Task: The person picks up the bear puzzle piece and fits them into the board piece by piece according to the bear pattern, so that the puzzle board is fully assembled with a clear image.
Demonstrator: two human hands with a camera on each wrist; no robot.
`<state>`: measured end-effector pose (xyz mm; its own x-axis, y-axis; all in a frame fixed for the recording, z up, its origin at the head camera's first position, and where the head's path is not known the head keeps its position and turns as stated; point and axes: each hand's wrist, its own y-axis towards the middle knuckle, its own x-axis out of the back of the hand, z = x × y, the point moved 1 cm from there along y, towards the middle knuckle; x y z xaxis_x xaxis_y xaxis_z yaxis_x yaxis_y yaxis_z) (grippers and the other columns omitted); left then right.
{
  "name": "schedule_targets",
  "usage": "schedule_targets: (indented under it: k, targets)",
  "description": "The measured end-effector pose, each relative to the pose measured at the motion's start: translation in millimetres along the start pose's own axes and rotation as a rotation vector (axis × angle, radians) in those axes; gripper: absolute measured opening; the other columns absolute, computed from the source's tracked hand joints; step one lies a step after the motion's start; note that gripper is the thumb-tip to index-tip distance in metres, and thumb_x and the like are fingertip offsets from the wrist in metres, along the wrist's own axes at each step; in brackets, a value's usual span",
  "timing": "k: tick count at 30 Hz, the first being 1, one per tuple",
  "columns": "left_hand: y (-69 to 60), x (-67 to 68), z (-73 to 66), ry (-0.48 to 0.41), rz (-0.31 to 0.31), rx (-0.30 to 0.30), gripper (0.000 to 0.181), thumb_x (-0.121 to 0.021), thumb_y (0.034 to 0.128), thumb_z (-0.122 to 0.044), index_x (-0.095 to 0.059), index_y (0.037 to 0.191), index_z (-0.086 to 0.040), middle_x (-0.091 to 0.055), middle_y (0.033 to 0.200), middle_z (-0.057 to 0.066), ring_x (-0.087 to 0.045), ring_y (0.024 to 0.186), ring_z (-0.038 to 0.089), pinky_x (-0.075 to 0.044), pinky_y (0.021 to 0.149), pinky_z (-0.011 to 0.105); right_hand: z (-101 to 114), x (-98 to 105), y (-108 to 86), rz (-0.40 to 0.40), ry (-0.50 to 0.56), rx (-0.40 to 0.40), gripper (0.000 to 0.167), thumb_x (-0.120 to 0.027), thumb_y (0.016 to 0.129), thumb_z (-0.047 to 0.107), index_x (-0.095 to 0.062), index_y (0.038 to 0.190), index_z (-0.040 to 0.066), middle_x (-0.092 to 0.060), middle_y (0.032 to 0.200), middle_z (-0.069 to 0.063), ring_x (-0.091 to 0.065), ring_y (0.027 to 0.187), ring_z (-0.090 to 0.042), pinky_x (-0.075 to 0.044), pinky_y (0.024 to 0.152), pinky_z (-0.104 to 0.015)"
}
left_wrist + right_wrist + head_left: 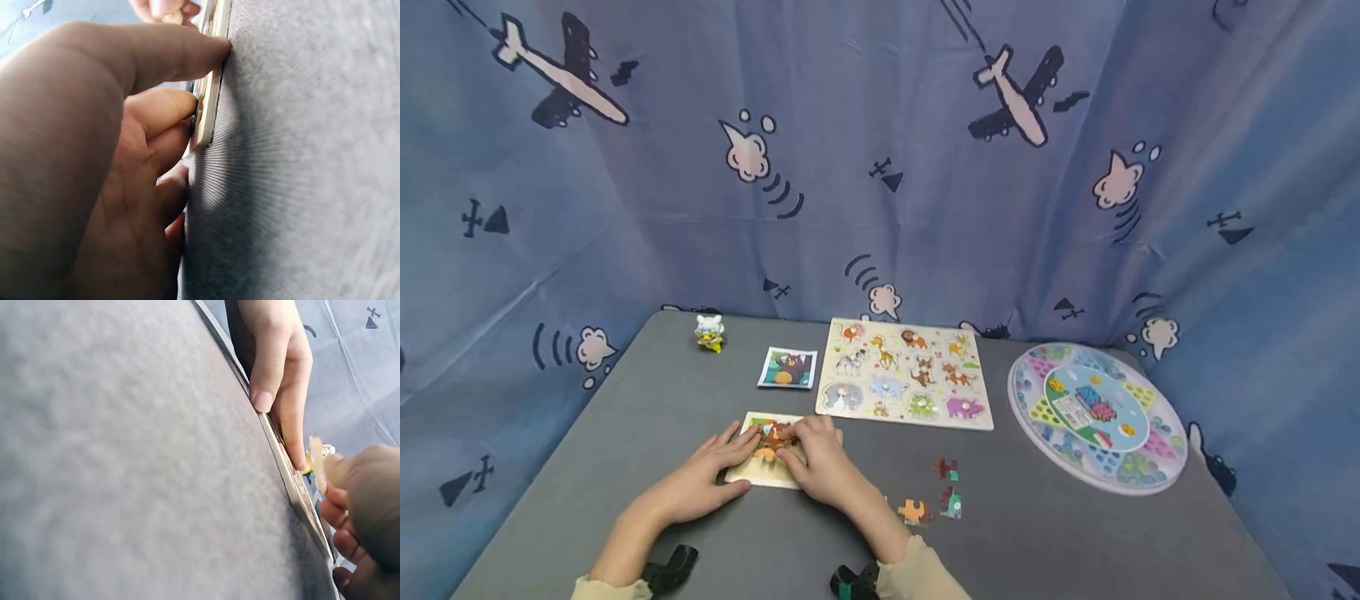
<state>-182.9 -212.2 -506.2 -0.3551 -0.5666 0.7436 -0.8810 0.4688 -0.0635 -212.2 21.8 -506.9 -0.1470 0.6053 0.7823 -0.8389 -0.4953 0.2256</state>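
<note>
A small wooden jigsaw board point(763, 476), partly filled with a brown animal picture, lies flat on the table. My left hand point(700, 472) rests at its left side, the fingers on its top and the thumb touching the near edge, as the left wrist view shows. Over the board's right part, my right hand point(825, 465) pinches a pale wooden puzzle piece point(317, 464) between thumb and fingers. In the right wrist view that piece is tilted on edge, just above the board. The right hand hides part of the picture.
Several loose puzzle pieces point(913, 510) lie right of my right forearm. Behind the board are a bear picture card point(787, 368) and a large animal peg puzzle point(904, 335). A round game board point(1097, 408) lies right, a small figurine point(709, 332) back left. A patterned curtain point(880, 167) hangs behind.
</note>
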Motion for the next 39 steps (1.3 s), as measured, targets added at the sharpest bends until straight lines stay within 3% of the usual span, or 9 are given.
schedule_targets:
  k: [4, 8, 12, 23, 31, 39]
  targets:
    - [-5.6, -0.8, 2.2, -0.018, -0.026, 0.013, 0.069, -0.071, 0.1014, -0.027, -0.045, 0.161, -0.004, -0.033, 0.172, 0.015, -0.011, 0.161, 0.05, -0.008, 0.125, 0.072, 1.7, 0.4, -1.2, -0.011, -0.045, 0.007, 0.022, -0.069, 0.105, 0.028, -0.074, 0.118, 0.011, -0.068, 0.121, -0.003, -0.052, 0.115, -0.02, -0.038, 0.089, -0.034]
    - [-10.2, -11.2, 6.4, -0.032, 0.017, 0.029, 0.071, -0.071, 0.1018, -0.031, -0.044, 0.162, -0.005, -0.031, 0.172, 0.016, -0.01, 0.16, 0.051, -0.009, 0.124, 0.074, -2.6, -5.8, -10.4, 0.033, -0.033, -0.025, 0.022, -0.069, 0.105, 0.025, -0.074, 0.12, 0.01, -0.068, 0.122, -0.004, -0.052, 0.114, -0.02, -0.038, 0.089, -0.033]
    - [-8.6, -16.0, 6.3, -0.056, 0.01, 0.013, 0.07, -0.07, 0.1021, -0.031, -0.044, 0.161, -0.004, -0.031, 0.171, 0.017, -0.01, 0.16, 0.051, -0.009, 0.124, 0.074, -5.1, -6.9, -14.5, 0.024, -0.04, -0.031, 0.021, -0.07, 0.104, 0.024, -0.074, 0.12, 0.01, -0.068, 0.121, -0.003, -0.052, 0.114, -0.02, -0.038, 0.089, -0.034]
    - [5.8, -5.3, 1.6, -0.016, 0.01, -0.047, 0.069, -0.07, 0.1028, -0.027, -0.043, 0.161, -0.001, -0.032, 0.171, 0.019, -0.01, 0.16, 0.053, -0.008, 0.124, 0.074, -3.6, 0.4, -8.3, -0.004, -0.091, -0.008, 0.018, -0.07, 0.104, 0.025, -0.073, 0.117, 0.012, -0.065, 0.117, -0.003, -0.05, 0.112, -0.02, -0.037, 0.089, -0.035]
    - [-2.2, -4.1, 4.2, 0.014, -0.004, -0.031, 0.069, -0.071, 0.1017, -0.028, -0.045, 0.16, -0.002, -0.034, 0.17, 0.02, -0.013, 0.159, 0.053, -0.011, 0.124, 0.074, -1.8, -9.6, -6.1, -0.009, -0.117, 0.012, 0.02, -0.07, 0.104, 0.027, -0.073, 0.118, 0.013, -0.064, 0.119, -0.003, -0.051, 0.113, -0.019, -0.039, 0.091, -0.035]
    - [0.0, -4.6, 7.8, -0.002, -0.007, -0.033, 0.071, -0.071, 0.1016, -0.032, -0.044, 0.161, -0.003, -0.034, 0.17, 0.019, -0.013, 0.159, 0.053, -0.011, 0.123, 0.075, -1.1, -8.5, -4.5, -0.027, -0.111, 0.008, 0.021, -0.072, 0.103, 0.026, -0.074, 0.118, 0.012, -0.065, 0.118, -0.001, -0.053, 0.111, -0.016, -0.038, 0.088, -0.033]
